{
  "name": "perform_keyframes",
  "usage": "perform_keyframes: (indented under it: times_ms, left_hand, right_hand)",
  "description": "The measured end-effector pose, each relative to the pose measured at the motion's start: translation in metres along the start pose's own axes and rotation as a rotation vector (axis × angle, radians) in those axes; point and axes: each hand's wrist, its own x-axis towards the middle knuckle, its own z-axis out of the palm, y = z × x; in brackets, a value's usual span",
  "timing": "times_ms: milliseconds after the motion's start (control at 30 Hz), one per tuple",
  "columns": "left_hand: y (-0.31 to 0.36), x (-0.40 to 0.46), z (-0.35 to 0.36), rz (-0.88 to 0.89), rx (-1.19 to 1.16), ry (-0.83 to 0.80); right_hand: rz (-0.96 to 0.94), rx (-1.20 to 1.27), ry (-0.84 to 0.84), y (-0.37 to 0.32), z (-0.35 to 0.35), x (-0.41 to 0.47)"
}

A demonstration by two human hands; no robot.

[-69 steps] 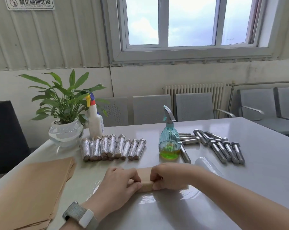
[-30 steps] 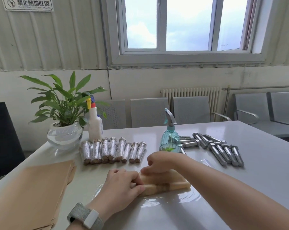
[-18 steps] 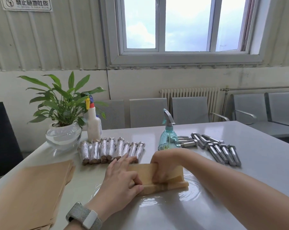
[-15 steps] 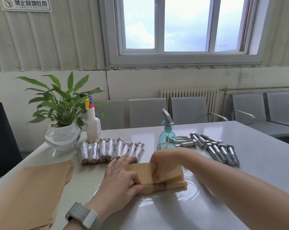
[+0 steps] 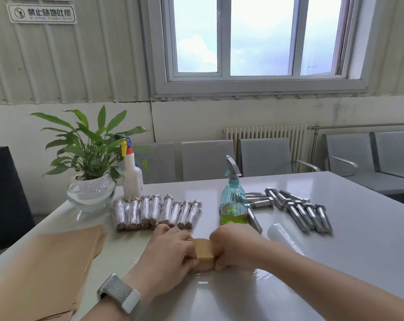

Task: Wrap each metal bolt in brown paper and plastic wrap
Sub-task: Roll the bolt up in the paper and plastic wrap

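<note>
I am gripping the brown paper roll (image 5: 204, 251) with my left hand (image 5: 170, 251) and right hand (image 5: 235, 247), fingers curled, keeping it tight over the plastic wrap (image 5: 263, 273); the bolt is presumably inside.

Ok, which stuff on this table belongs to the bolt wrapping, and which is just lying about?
Job: paper roll gripped by left hand and right hand; bare bolts; wrapped bolts; paper sheets; plastic wrap roll.
Lying about: plant; white bottle; green spray bottle.
</note>
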Motion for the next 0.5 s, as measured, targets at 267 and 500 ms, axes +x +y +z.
perform_keyframes:
  times_ms: [267, 500]
  left_hand:
    - [-0.004, -0.003, -0.006, 0.117, -0.029, 0.011]
    - [-0.008, -0.006, -0.004, 0.05, -0.117, 0.01]
  right_hand:
    - [0.018, -0.045, 0.075, -0.007, 0.003, -0.007]
    - [0.018, -0.09, 0.159, -0.013, 0.013, -0.021]
